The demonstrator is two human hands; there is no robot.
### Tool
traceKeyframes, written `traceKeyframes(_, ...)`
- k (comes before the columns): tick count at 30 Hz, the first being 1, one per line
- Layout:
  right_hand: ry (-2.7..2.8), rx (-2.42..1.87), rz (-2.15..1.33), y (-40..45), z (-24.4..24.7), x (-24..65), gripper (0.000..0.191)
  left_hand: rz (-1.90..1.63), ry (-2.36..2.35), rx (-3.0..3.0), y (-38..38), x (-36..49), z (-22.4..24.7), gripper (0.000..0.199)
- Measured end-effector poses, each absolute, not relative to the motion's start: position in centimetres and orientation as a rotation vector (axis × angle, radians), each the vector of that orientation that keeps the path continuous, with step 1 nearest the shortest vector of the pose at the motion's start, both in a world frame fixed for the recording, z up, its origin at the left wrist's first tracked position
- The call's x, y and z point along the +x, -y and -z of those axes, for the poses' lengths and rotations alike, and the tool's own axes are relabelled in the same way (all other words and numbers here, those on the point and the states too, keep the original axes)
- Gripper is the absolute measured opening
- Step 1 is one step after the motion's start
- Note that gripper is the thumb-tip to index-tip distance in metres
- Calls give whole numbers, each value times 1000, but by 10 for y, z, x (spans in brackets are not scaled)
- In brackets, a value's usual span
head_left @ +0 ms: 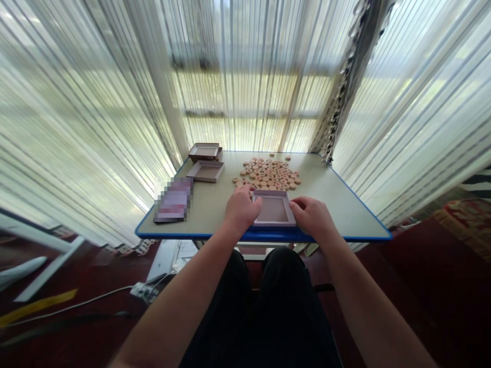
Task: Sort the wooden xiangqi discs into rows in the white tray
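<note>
A shallow open box (271, 210) with pale lavender-grey walls lies at the table's front edge, with no pieces in it. My left hand (241, 208) is closed at its left wall, thumb on the rim and fingertips beside the nearest discs. At the right wall, my right hand (311, 215) pinches the rim between thumb and curled fingers. Just beyond the box spreads a loose heap of round wooden Chinese chess pieces (270, 174), some with red marks and some with dark ones.
Another shallow box (206, 171) stands at the back left, in front of stacked brown-sided boxes (204, 151). A blurred-out flat item (173, 202) lies at the left. The table (337, 204) has a blue edge. String curtains (245, 92) hang behind; a power strip (144, 292) is below left.
</note>
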State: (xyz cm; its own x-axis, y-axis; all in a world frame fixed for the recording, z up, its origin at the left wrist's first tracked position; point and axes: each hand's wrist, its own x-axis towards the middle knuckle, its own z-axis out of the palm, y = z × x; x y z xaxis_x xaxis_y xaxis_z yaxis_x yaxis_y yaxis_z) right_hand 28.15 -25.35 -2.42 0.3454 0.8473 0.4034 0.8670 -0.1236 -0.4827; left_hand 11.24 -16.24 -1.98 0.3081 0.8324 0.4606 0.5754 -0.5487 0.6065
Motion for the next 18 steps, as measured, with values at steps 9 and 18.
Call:
traceKeyframes(9,1660,-1859,-71,184,-6,310,21,-1147,-1144,2206,73,144,-23,22)
traceKeyframes(18,1935,-1700,-165,136,5,335,17,-473,-610,2392,61,145,-21,26)
